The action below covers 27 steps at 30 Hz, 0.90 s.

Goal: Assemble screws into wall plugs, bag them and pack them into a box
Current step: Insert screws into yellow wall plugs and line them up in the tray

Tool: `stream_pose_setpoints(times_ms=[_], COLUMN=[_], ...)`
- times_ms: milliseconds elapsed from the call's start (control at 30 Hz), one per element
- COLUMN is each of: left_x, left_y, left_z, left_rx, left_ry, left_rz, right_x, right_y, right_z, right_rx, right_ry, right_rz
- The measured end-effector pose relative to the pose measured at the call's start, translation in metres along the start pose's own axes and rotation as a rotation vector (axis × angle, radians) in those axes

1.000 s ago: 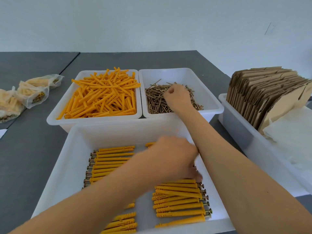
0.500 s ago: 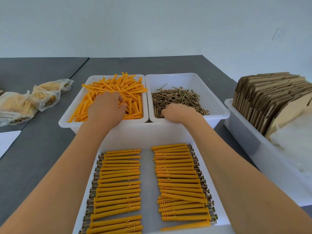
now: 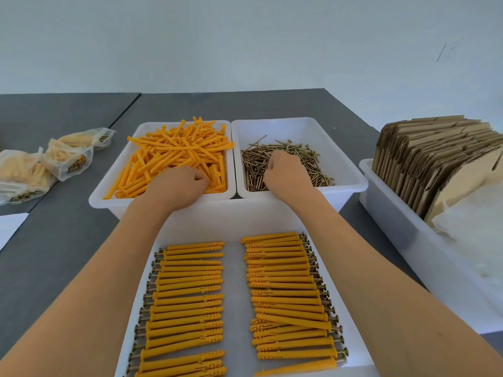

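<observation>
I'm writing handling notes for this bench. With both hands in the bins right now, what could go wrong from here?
1. The right hand digs its curled fingers into the loose pile of brass-coloured screws; the points could prick.
2. The left hand rummages in the heaped orange plastic wall plugs, which rise above the white plastic bin's rim; some might spill.
3. Either withdrawing forearm could disturb the neat rows of assembled plugs.

Loose orange wall plugs (image 3: pixel 174 156) heaped in left bin, brass screws (image 3: pixel 253 164) right, assembled rows (image 3: pixel 187 303) nearest.

Left hand (image 3: pixel 177 187) is off the near tray's rows, now digging into the loose orange plugs (image 3: pixel 174 156); right hand (image 3: pixel 285 176) shifts slightly on the screws (image 3: pixel 283 161), fingers curled.
</observation>
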State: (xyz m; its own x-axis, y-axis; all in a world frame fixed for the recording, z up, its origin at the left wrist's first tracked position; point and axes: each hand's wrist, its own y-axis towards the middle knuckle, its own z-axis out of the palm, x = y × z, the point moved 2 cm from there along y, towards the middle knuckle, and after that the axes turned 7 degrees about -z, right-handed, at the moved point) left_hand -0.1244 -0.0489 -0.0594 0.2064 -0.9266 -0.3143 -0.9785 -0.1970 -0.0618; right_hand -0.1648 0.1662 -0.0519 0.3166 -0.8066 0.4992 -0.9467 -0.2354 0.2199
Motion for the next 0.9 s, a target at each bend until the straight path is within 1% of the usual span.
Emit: stream_pose_setpoints(times_ms=[67,133,233,300,367,433,533,600,700,767,833,900], left_x=[-0.002,-0.005,-0.008,-0.011,-0.015,-0.019,-0.020,-0.021,-0.025,-0.025,-0.025,-0.026], left_y=[-0.002,-0.003,-0.005,-0.005,-0.007,-0.011,-0.012,-0.011,-0.012,-0.011,-0.011,-0.012], left_z=[0.000,0.000,0.000,0.000,-0.002,-0.004,-0.004,-0.003,0.001,0.001,0.000,-0.002], left_rx=[-0.045,-0.164,-0.349,-0.408,-0.461,-0.503,-0.511,-0.464,-0.363,-0.350,-0.371,-0.408], left_ry=[-0.060,-0.025,-0.027,-0.096,-0.186,-0.203,-0.176,-0.125,-0.040,-0.061,-0.091,-0.153], left_rz=[-0.021,-0.024,-0.008,0.047,0.143,0.219,0.220,0.222,0.239,0.236,0.220,0.212], right_x=[0.000,-0.001,0.002,0.005,0.008,0.009,0.012,0.014,0.017,0.018,0.017,0.017], right_y=[0.003,0.006,0.007,0.007,0.008,0.008,0.007,0.005,0.003,0.003,0.002,0.001], right_z=[-0.002,-0.004,-0.006,-0.005,-0.004,-0.005,-0.009,-0.011,-0.009,-0.010,-0.013,-0.015], right_rx=[-0.081,-0.156,-0.241,-0.293,-0.342,-0.376,-0.365,-0.336,-0.334,-0.352,-0.349,-0.292], right_ry=[0.035,0.103,0.139,0.119,0.117,0.151,0.299,0.444,0.602,0.638,0.672,0.813], right_rz=[0.004,0.006,-0.058,-0.103,-0.133,-0.154,-0.176,-0.157,-0.064,-0.008,0.052,0.105])
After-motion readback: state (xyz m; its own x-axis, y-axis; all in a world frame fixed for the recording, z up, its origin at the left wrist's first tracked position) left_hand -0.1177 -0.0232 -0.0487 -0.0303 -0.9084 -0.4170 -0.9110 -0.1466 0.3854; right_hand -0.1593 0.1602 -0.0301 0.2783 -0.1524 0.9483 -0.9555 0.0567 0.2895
